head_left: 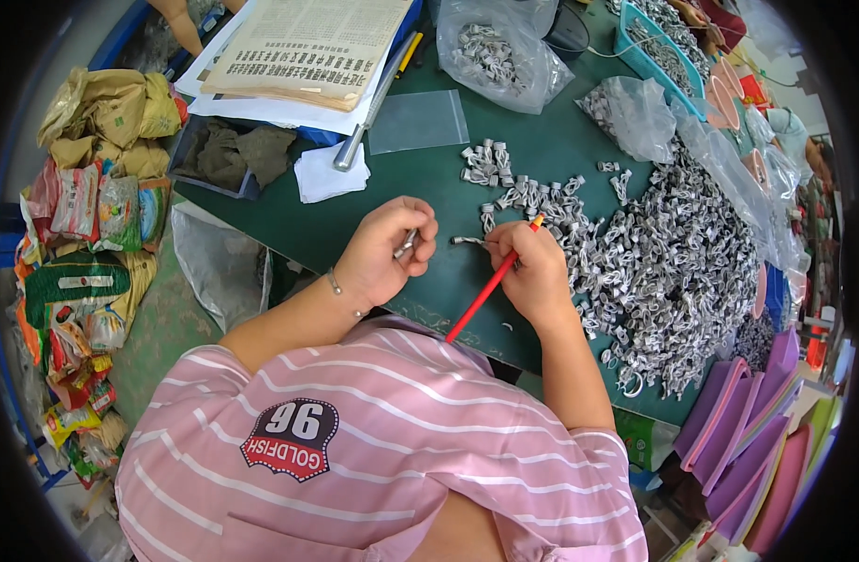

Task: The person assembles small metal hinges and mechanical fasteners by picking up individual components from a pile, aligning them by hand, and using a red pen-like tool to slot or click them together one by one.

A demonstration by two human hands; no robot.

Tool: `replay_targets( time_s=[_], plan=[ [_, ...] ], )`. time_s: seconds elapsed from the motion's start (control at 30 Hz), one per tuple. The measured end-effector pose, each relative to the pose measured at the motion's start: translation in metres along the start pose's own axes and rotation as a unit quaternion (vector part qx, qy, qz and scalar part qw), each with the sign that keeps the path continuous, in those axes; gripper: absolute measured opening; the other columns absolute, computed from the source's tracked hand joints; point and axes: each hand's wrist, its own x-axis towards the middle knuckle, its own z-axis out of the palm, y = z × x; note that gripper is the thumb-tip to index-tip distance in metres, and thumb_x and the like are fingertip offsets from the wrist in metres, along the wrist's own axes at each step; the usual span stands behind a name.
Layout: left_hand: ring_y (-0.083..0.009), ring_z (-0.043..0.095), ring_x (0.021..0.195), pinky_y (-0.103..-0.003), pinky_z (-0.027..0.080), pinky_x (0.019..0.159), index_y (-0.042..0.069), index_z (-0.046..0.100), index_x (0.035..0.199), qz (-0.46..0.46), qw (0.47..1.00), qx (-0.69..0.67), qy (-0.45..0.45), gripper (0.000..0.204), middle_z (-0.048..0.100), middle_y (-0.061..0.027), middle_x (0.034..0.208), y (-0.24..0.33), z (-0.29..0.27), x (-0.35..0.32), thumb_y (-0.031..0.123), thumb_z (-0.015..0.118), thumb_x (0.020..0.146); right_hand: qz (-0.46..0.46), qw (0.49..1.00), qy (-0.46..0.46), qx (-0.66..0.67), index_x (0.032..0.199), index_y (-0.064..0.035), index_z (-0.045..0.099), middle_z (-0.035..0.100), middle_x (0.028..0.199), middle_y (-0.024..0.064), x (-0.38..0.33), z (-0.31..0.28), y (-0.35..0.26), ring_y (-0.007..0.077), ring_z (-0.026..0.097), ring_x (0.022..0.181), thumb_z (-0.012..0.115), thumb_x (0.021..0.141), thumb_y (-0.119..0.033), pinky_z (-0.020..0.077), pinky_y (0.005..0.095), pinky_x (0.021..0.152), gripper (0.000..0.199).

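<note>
My left hand [378, 245] is curled over the near part of the green table, its fingers closed round a small grey-and-silver piece [406, 244]. My right hand [534, 272] grips a slim red pen-like stick [481, 300] with an orange tip, slanting across the fingers. From the same fingertips a small grey looped cord piece with a dark end [466, 241] sticks out to the left; whether it is pinched or lies on the table I cannot tell. Just beyond the right hand spreads a loose group of similar looped pieces [542, 199].
A large heap of grey looped pieces [677, 272] covers the table's right side. Farther off are clear bags [499, 56] of parts and a turquoise basket [659, 61]. Papers [303, 47], a flat clear bag [418, 122] and a bin with dark cloth [233, 155] lie at the left.
</note>
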Motion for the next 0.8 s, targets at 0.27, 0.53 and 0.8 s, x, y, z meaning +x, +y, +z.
replay_targets(
  time_s=[0.27,0.53,0.8],
  plan=[
    [-0.0041,0.042,0.050,-0.017,0.028,0.038,0.000,0.050,0.096,0.045,0.973,0.224,0.024,0.021,0.047,-0.0006,0.068,-0.017,0.003,0.006,0.001,0.060,0.078,-0.060,0.995,-0.014,-0.072,0.069,-0.0082,0.048,0.052,0.063,0.0041,0.000,0.010,0.007,0.0247,0.051,0.061,0.067,0.056,0.004,0.0351,0.0353,0.054,0.026],
    [-0.0018,0.044,0.053,-0.015,0.031,0.043,-0.001,0.059,0.091,0.060,0.926,0.373,0.016,0.017,0.055,-0.0011,0.079,-0.012,0.009,-0.003,0.002,0.066,0.075,-0.010,0.989,0.073,0.130,0.068,-0.0056,0.041,0.062,0.083,0.0115,-0.004,0.002,-0.010,0.0220,0.058,0.069,0.069,0.066,0.003,0.0450,0.0290,0.059,0.029],
    [-0.0070,0.050,0.068,-0.019,0.040,0.060,0.000,0.060,0.090,0.306,0.794,0.514,-0.109,0.020,0.055,-0.0025,0.078,-0.010,0.014,-0.008,-0.002,0.068,0.071,0.237,0.840,0.023,0.488,0.076,-0.0045,0.040,0.060,0.091,0.0168,-0.019,-0.003,-0.013,0.0151,0.058,0.077,0.059,0.077,0.007,0.0487,0.0238,0.066,0.023]
  ],
)
